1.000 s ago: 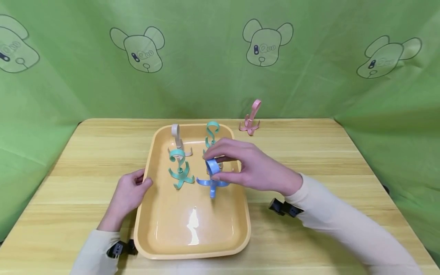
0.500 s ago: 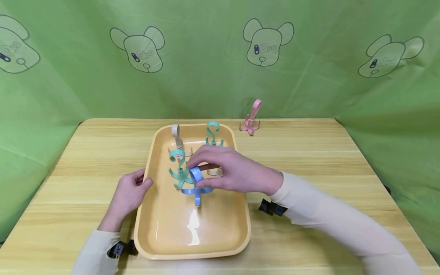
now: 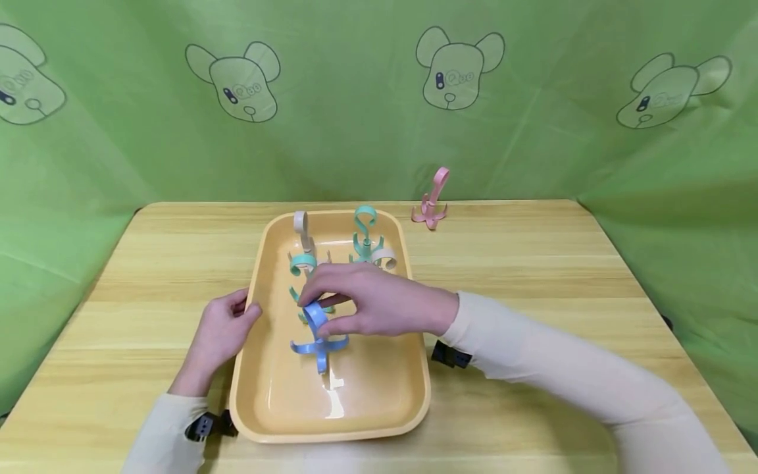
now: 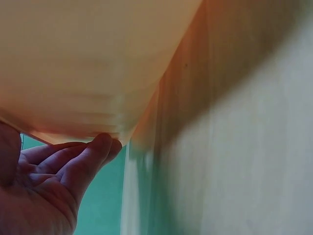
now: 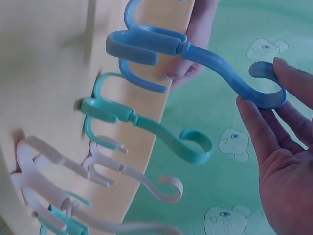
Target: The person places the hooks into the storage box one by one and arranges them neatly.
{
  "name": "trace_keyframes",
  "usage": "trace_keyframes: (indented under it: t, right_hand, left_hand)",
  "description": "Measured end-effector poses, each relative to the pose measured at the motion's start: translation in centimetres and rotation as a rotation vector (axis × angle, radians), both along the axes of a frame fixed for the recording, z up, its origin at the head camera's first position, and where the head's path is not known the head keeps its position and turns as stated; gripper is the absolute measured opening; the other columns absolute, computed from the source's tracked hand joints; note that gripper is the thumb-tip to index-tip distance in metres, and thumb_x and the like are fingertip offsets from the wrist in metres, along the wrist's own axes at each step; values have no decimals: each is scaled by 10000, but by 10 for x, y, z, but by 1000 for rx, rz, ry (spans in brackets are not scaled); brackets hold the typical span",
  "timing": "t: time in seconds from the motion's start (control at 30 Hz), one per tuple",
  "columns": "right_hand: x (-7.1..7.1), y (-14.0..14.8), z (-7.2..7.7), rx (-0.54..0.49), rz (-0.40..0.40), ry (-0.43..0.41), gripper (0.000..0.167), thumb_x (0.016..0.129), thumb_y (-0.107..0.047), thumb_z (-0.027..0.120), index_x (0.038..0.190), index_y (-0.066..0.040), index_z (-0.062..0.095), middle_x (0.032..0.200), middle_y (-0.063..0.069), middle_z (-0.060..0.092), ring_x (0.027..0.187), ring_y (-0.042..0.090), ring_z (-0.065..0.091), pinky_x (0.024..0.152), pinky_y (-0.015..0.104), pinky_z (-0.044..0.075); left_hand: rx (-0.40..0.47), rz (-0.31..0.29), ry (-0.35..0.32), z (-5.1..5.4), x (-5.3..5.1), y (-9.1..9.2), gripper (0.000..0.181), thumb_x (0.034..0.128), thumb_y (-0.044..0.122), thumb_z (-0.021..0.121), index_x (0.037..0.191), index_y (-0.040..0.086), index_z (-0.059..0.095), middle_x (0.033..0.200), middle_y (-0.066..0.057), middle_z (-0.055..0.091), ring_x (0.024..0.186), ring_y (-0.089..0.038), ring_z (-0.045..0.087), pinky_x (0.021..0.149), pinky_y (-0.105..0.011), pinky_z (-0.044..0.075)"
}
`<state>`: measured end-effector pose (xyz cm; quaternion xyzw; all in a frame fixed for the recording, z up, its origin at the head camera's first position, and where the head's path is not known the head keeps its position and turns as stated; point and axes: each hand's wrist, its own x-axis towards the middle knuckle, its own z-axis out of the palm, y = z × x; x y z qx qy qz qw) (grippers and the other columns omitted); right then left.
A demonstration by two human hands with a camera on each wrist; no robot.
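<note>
In the head view, my right hand (image 3: 379,299) pinches the curled top of a blue four-pronged rotating hook (image 3: 320,349) between thumb and fingers. The hook stays upright over the tan tray (image 3: 331,437), and the right wrist view has its prongs apart from the tray floor. My left hand (image 3: 222,329) grips the tray's left rim, thumb on top and fingers against the outer wall. Behind the blue hook stands a teal hook (image 3: 303,263), partly covered by my right hand. A whitish hook (image 3: 302,227), another teal hook (image 3: 366,240) and a second whitish hook (image 3: 386,255) stand farther back.
A pink hook (image 3: 434,201) stands on the wooden table (image 3: 515,257) behind the tray's right corner, by the table's back edge. A green printed curtain (image 3: 349,131) encloses the back and sides. The tray's raised wall runs all round the hooks.
My right hand has carried the blue hook left and nearer to me across the tray, passing in front of the near teal hook. The left hand keeps its place on the rim.
</note>
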<state>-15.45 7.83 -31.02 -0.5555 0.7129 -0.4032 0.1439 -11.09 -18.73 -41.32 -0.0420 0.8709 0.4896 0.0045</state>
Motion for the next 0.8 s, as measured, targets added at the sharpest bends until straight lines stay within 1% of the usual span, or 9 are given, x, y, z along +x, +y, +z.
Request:
trace_keyframes:
  t: [0.13, 0.2, 0.43, 0.7, 0.8]
  right_hand:
    - [2, -6, -4, 59, -13, 49, 305, 854, -91, 767, 1118, -8, 638, 1086, 14, 585, 1024, 58, 578, 920, 166, 464]
    - [2, -8, -5, 83, -19, 56, 299, 856, -100, 768, 1115, -23, 641, 1080, 0, 581, 1021, 45, 584, 916, 155, 460]
    - [5, -12, -11, 139, -4, 23, 292, 874, -114, 754, 1129, -41, 632, 1091, -10, 566, 1051, 29, 578, 921, 143, 450]
    - [5, -13, -15, 139, -7, 35, 291, 874, -106, 753, 1130, -51, 627, 1089, -18, 561, 1044, 32, 584, 919, 148, 455]
    - [5, -14, -16, 152, -15, 59, 292, 879, -120, 749, 1138, -63, 626, 1099, -29, 562, 1057, 36, 583, 932, 164, 454]
  left_hand:
    - [9, -4, 6, 0, -1, 0, 394, 941, 70, 527, 1278, -129, 576, 1043, -280, 675, 819, -296, 695, 642, -270, 575]
    - [12, -5, 7, 0, -1, -1, 392, 942, 69, 527, 1278, -126, 578, 1040, -278, 676, 815, -294, 695, 638, -265, 573]
    - [20, 0, 5, -1, 0, -1, 382, 941, 69, 521, 1265, -121, 593, 1028, -269, 682, 807, -285, 694, 633, -255, 568]
    - [36, 3, -7, -1, 0, -1, 387, 943, 74, 520, 1268, -126, 587, 1040, -273, 678, 814, -283, 695, 635, -257, 569]
    - [38, 3, -6, -1, -1, -1, 384, 942, 74, 522, 1264, -124, 592, 1035, -270, 680, 804, -280, 695, 629, -259, 569]
